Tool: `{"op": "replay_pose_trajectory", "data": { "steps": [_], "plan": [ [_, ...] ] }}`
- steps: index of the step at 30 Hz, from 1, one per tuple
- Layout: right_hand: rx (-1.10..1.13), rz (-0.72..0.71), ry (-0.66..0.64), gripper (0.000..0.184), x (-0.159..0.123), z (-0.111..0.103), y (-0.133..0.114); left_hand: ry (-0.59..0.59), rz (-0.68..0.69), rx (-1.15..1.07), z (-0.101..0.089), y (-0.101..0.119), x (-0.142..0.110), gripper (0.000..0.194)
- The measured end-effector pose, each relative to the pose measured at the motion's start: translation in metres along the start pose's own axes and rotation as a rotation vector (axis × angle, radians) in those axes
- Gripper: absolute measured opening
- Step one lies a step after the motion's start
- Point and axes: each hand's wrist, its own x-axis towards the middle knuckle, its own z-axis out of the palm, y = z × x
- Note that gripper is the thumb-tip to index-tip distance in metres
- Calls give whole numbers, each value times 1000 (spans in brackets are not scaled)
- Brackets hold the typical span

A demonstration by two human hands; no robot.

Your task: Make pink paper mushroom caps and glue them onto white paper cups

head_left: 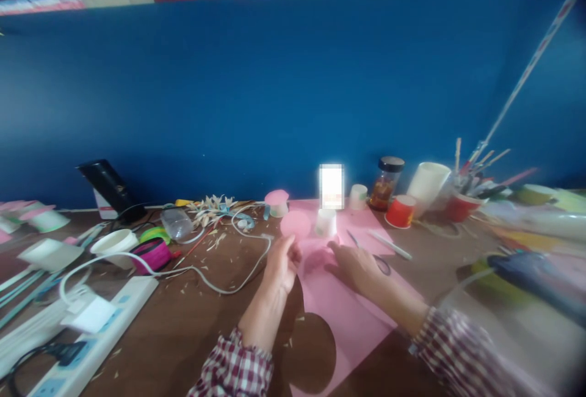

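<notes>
My left hand (284, 262) is closed with its fingertips at the lower edge of a round pink paper disc (295, 224), pinching it. Over the pink paper sheet (354, 311) reaches my right hand (354, 265), its fingers blurred and partly hidden, so its grip is unclear. A round piece has been cut out of the sheet's left edge. Between and beyond the hands stands a small white paper cup (326, 223). Scissors (383, 265) lie partly under my right hand. Farther back, another cup has a pink disc (277, 197) on top.
A white pen (391, 245) lies on the sheet's right part. Behind stand a dark-lidded jar (387, 183), a red cup (401, 212) and a white cup (359, 196). At left are a power strip (98, 342), a white cable and a phone (110, 189). A blue partition (256, 91) closes the back.
</notes>
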Motion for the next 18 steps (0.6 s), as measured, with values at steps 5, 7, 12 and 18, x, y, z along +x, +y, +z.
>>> {"op": "replay_pose_trajectory", "data": {
  "steps": [5, 7, 12, 18],
  "plan": [
    [-1, 5, 10, 22, -7, -6, -11, -11, -10, 13, -1, -1, 1, 9],
    [16, -16, 27, 21, -12, -10, -12, -12, -14, 17, -4, -1, 3, 9],
    [60, -11, 94, 38, -20, -19, 3, 0, -21, 22, -4, -3, 6, 8],
    [83, 43, 150, 23, -9, -33, 44, -10, -10, 37, 1, -6, 2, 6]
  ]
}}
